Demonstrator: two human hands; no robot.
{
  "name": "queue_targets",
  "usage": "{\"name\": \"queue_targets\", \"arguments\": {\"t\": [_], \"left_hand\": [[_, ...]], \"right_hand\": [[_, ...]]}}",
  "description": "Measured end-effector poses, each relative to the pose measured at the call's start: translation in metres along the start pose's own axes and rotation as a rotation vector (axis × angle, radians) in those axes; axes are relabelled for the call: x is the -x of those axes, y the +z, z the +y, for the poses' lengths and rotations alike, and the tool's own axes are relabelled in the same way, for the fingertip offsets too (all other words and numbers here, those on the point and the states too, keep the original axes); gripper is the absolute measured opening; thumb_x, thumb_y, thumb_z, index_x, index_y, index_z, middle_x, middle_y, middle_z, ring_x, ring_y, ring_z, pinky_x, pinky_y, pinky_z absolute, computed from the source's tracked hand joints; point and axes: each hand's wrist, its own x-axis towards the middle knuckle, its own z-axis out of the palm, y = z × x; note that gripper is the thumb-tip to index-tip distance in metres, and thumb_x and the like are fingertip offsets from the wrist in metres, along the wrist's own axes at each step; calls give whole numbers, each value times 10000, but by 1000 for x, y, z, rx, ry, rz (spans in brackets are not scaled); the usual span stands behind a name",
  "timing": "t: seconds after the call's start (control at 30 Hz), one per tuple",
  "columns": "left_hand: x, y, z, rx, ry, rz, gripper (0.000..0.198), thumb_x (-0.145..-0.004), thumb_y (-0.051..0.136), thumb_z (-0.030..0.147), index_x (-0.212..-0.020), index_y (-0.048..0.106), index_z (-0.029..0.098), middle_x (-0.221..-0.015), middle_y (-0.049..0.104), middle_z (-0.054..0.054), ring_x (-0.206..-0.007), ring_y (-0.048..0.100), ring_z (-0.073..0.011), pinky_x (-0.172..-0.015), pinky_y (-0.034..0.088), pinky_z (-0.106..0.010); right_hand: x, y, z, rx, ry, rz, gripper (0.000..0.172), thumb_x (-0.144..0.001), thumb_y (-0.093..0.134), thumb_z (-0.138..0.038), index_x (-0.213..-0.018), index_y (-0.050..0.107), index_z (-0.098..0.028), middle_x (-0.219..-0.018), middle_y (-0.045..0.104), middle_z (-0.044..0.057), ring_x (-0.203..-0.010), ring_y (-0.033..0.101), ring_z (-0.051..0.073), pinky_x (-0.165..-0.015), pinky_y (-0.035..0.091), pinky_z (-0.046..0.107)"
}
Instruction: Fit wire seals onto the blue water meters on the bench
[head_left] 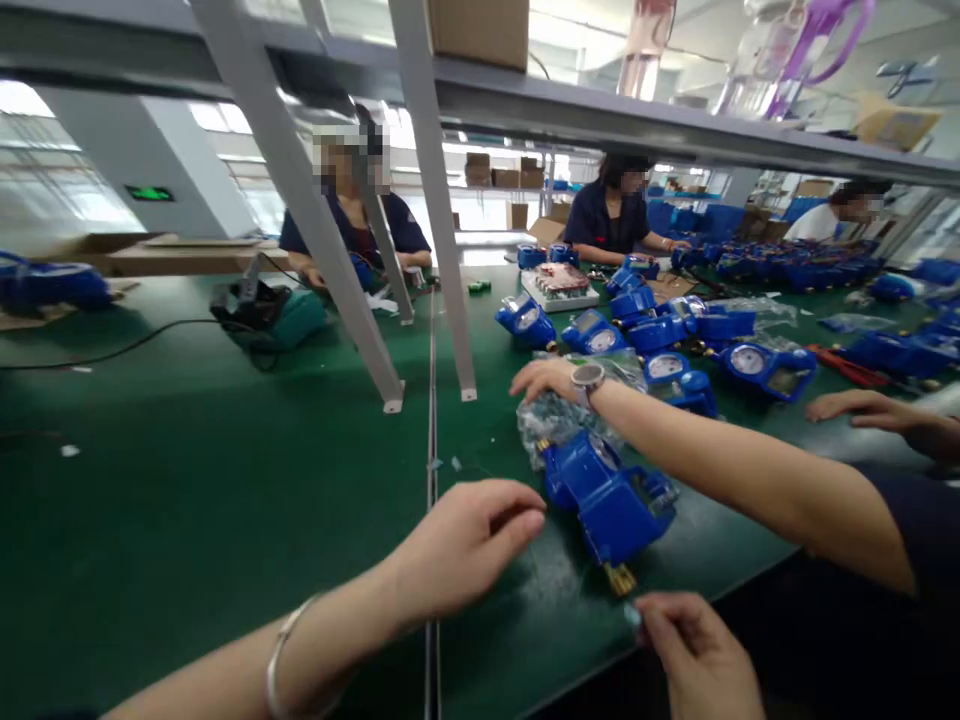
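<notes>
My left hand (pixel 484 530), with a silver bangle at the wrist, hovers over the green tabletop. Its fingers are curved, with a gap between thumb and forefinger and nothing visible in them. Just to its right lies a blue meter (pixel 611 495) with a round dial and brass fittings. At the front edge of the table my right hand (pixel 697 650) pinches a small pale blue piece (pixel 632 615), close to the meter's lower brass fitting (pixel 620 578). What that piece is I cannot make out.
A co-worker's hand with a watch (pixel 551 383) reaches across onto clear plastic bags (pixel 534 430); another hand (pixel 862 410) is farther right. Several blue meters (pixel 761 368) lie behind. Metal posts (pixel 442 220) rise to a shelf. A teal tool (pixel 296 318) lies left. People sit opposite.
</notes>
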Motion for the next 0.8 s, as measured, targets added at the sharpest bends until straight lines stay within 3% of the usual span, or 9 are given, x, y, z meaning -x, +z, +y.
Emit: {"name": "queue_targets", "arguments": {"t": [0.1,0.23,0.33,0.43,0.53,0.6,0.7,0.8], "left_hand": [[22,51,10,60,-20,-104,301,-902,415,404,-887,642,207,-760,650,4,-691,579,-153,-636,414,-244],[7,82,6,280,-4,-212,364,-912,390,444,-971,640,186,-804,651,-7,-706,573,-154,-629,412,-235],[-2,84,3,276,58,-211,356,-909,411,427,-909,674,189,-771,610,-8,-720,564,-151,-641,412,-231],[2,82,4,148,39,-33,267,-854,531,400,-1005,659,221,-786,545,-5,-689,536,-143,-626,410,-241],[8,78,7,125,90,79,331,-855,547,334,-1171,565,239,-925,516,-23,-738,526,-135,-668,434,-242],[5,74,10,129,202,14,299,-886,501,272,-1180,559,261,-1001,515,-27,-841,533,-135,-750,433,-237],[-5,68,13,113,303,-173,208,-904,481,240,-1030,646,254,-905,562,-2,-845,551,-123,-752,415,-210],[-14,68,14,118,304,-196,161,-890,522,244,-989,649,242,-868,579,12,-818,559,-115,-729,405,-196]], "right_hand": [[-1,2,-14,46,-86,-11,155,-742,696,-318,-733,609,-189,-748,644,11,-710,586,140,-685,477,278],[4,12,-34,94,-140,-21,135,-786,646,-299,-776,589,-177,-761,632,7,-711,582,126,-714,473,280],[7,16,-39,118,-180,7,134,-795,635,-295,-785,582,-172,-759,624,9,-713,585,129,-712,475,281],[7,16,-38,132,-200,5,129,-802,629,-296,-798,575,-179,-757,620,0,-707,587,125,-710,478,280],[6,15,-38,178,-229,-33,120,-806,629,-296,-812,580,-186,-793,632,5,-736,601,132,-707,486,276],[6,15,-41,233,-270,-57,108,-808,627,-293,-822,591,-192,-815,640,9,-770,613,140,-710,491,273],[4,16,-48,335,-340,-90,81,-823,613,-283,-852,604,-208,-821,649,0,-777,625,135,-714,497,264],[1,18,-53,421,-408,-82,68,-827,610,-266,-885,606,-230,-830,654,-17,-782,629,123,-723,501,254]]}}
